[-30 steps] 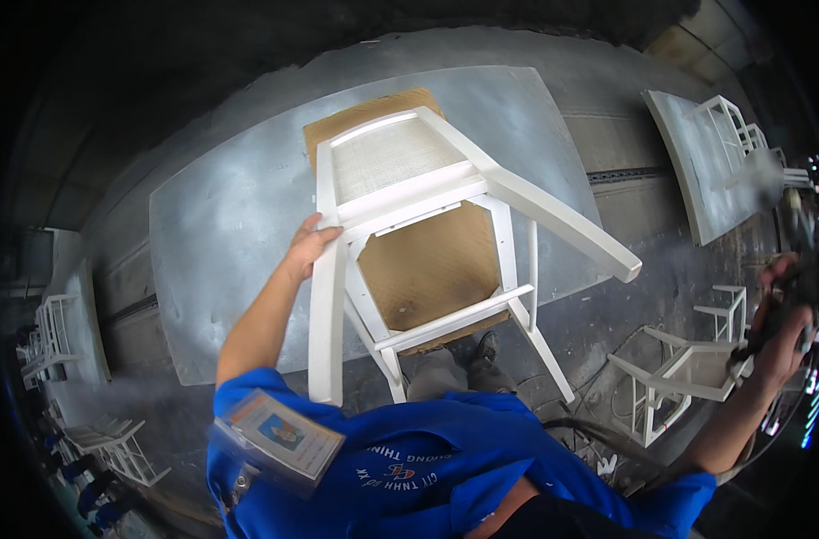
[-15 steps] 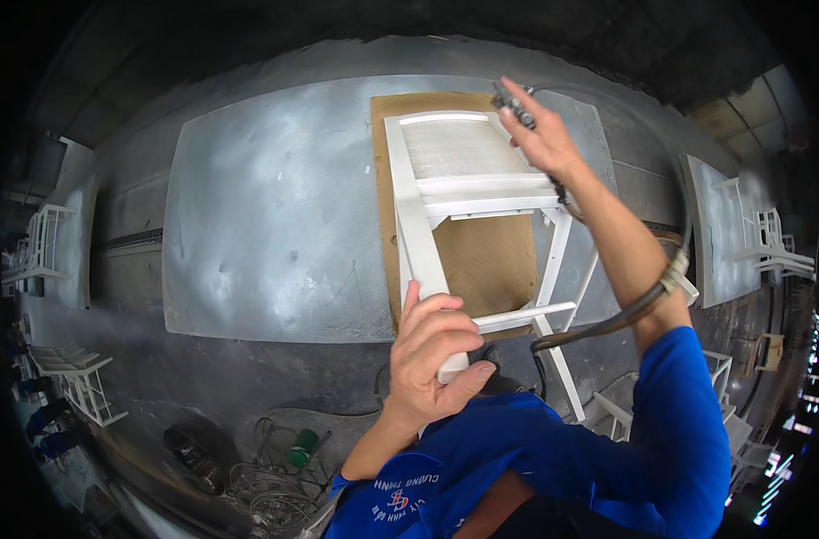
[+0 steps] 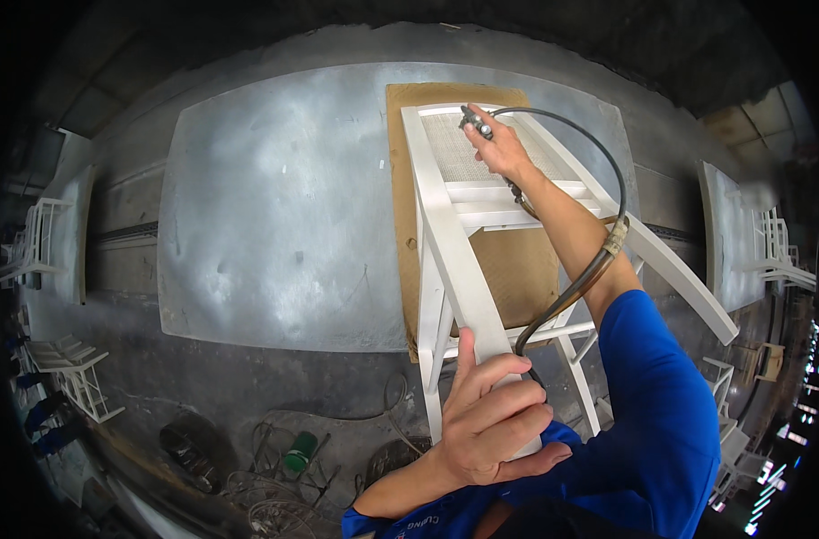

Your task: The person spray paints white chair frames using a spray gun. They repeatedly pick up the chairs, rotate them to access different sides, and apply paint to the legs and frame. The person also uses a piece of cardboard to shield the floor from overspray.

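A white wooden chair (image 3: 447,225) with a woven panel (image 3: 447,148) lies tipped over a sheet of brown cardboard (image 3: 398,269), its legs pointing toward me. My left hand (image 3: 499,418) is wrapped round the near end of one long chair leg. In my right hand (image 3: 499,148) is a small metal spray gun (image 3: 475,123), held over the woven panel near the chair's far end. A dark hose (image 3: 598,262) runs from the gun, loops out to the right, crosses my right forearm and drops toward my body. Part of the panel is hidden behind my right hand.
The cardboard lies on a large grey board (image 3: 265,225). White chairs (image 3: 72,377) stand at the left, with more white furniture (image 3: 773,247) on a board at the far right. A green can (image 3: 300,451) and tangled wires (image 3: 279,514) lie on the floor at lower left.
The chair has turned and tilted, its near end rising toward me and a second long leg now showing at right. My left hand moved right with it; my right hand shifted left over the panel.
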Action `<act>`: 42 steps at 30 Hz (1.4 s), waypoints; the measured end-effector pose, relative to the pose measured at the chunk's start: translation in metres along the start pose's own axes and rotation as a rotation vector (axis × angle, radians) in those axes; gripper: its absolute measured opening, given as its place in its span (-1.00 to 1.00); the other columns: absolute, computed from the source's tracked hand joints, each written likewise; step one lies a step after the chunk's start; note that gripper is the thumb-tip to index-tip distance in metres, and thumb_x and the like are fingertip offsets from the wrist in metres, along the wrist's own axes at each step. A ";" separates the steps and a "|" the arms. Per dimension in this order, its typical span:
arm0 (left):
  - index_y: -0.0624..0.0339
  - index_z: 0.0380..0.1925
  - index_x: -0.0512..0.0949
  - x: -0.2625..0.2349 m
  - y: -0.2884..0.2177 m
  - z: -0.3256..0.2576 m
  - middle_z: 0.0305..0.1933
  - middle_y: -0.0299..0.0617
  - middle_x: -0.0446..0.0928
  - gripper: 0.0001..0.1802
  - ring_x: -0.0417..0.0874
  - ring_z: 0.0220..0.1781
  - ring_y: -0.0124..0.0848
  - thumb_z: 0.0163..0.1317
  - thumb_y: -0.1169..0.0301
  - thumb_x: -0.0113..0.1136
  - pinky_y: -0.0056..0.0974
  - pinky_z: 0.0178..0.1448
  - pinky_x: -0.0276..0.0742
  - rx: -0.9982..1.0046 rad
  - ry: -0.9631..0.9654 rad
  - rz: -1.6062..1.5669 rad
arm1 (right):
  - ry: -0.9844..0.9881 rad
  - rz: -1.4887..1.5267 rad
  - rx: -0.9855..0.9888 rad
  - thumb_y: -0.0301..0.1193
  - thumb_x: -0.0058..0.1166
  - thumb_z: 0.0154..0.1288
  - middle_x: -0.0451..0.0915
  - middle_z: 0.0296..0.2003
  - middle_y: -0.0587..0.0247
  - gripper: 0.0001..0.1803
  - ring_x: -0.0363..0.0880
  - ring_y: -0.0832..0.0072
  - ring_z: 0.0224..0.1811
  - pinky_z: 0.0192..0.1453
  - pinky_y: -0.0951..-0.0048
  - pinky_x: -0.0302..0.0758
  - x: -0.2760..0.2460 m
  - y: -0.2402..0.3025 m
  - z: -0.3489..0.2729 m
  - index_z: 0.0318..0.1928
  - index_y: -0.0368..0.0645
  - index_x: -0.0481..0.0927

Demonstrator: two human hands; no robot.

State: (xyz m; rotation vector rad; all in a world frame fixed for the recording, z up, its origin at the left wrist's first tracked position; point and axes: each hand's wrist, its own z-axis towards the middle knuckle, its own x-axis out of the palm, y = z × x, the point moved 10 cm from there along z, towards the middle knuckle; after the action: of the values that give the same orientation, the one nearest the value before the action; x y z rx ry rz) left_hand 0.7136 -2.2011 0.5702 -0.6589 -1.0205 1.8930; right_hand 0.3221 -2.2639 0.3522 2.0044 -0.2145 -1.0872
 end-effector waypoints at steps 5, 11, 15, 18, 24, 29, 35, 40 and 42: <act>0.09 -0.26 0.70 -0.002 0.003 0.003 -0.16 -0.21 0.70 -0.56 0.66 0.10 0.03 0.00 0.07 0.64 0.51 0.62 -0.19 0.003 0.019 -0.007 | -0.201 -0.134 -0.122 0.15 -0.01 0.49 0.68 0.11 -0.15 -0.30 0.54 -0.01 0.34 0.45 0.09 0.42 -0.030 0.008 0.002 0.55 0.32 0.32; 0.09 -0.26 0.69 -0.002 0.009 0.004 -0.18 -0.21 0.70 -0.55 0.66 0.08 0.00 -0.01 0.08 0.65 0.54 0.60 -0.19 0.014 0.020 -0.014 | -0.285 -0.137 -0.032 0.10 0.02 0.49 0.71 0.07 -0.14 -0.33 0.60 -0.04 0.27 0.40 0.11 0.46 -0.074 -0.026 -0.004 0.51 0.23 0.39; 0.08 -0.26 0.68 -0.002 0.010 0.004 -0.19 -0.22 0.69 -0.55 0.67 0.05 0.01 -0.03 0.09 0.66 0.56 0.59 -0.17 0.030 0.004 -0.006 | -0.357 -0.194 -0.047 0.07 0.04 0.49 0.70 0.10 -0.15 -0.33 0.60 -0.07 0.27 0.39 0.10 0.47 -0.103 -0.043 -0.003 0.51 0.16 0.40; 0.08 -0.26 0.68 -0.001 0.010 0.003 -0.20 -0.22 0.69 -0.55 0.68 0.01 0.01 -0.03 0.09 0.66 0.57 0.59 -0.15 0.037 -0.017 0.001 | -0.405 -0.226 -0.063 0.06 0.03 0.50 0.70 0.11 -0.15 -0.33 0.59 -0.09 0.28 0.39 0.09 0.47 -0.118 -0.054 0.001 0.51 0.16 0.39; 0.08 -0.29 0.68 0.001 0.009 0.004 -0.21 -0.23 0.68 -0.55 0.70 -0.02 0.01 -0.01 0.05 0.64 0.58 0.58 -0.12 0.039 -0.044 0.010 | -0.372 -0.221 0.029 0.05 0.03 0.51 0.70 0.09 -0.17 -0.33 0.61 -0.08 0.25 0.36 0.09 0.49 -0.120 -0.067 0.007 0.52 0.14 0.38; 0.08 -0.35 0.62 0.001 0.009 0.004 -0.25 -0.28 0.63 -0.58 0.70 -0.03 -0.03 0.06 0.05 0.60 0.67 0.51 -0.12 0.023 -0.066 0.006 | -0.284 -0.298 -0.024 0.05 0.04 0.51 0.75 -0.06 -0.12 -0.33 0.74 0.03 0.01 0.21 0.11 0.57 -0.094 -0.049 0.016 0.52 0.15 0.38; 0.09 -0.38 0.62 0.003 0.009 0.005 -0.25 -0.28 0.63 -0.59 0.70 -0.03 -0.02 0.10 0.05 0.58 0.66 0.52 -0.10 0.030 -0.090 0.020 | -0.131 -0.198 -0.109 0.04 0.05 0.52 0.74 -0.12 -0.07 -0.35 0.75 0.11 -0.16 0.11 0.16 0.60 -0.045 -0.014 0.022 0.53 0.22 0.38; 0.11 -0.39 0.62 0.003 0.009 0.007 -0.25 -0.28 0.63 -0.59 0.70 -0.03 -0.02 0.10 0.06 0.58 0.64 0.54 -0.10 0.024 -0.101 0.022 | -0.025 -0.132 -0.123 0.06 0.06 0.52 0.70 -0.11 0.07 -0.34 0.70 0.41 -0.33 -0.06 0.29 0.64 -0.012 0.018 0.013 0.55 0.29 0.35; 0.11 -0.39 0.62 0.003 0.010 0.007 -0.25 -0.27 0.63 -0.60 0.70 -0.03 -0.02 0.10 0.06 0.58 0.63 0.54 -0.11 0.030 -0.104 0.018 | 0.010 -0.118 -0.096 0.07 0.06 0.52 0.68 -0.07 0.06 -0.34 0.69 0.43 -0.34 -0.08 0.30 0.66 -0.007 0.021 0.009 0.55 0.29 0.34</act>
State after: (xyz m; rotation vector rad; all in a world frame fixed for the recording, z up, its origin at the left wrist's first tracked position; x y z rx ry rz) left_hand 0.7024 -2.2043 0.5655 -0.5589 -1.0530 1.9720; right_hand 0.3150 -2.2790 0.3690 1.9558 -0.0384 -1.1391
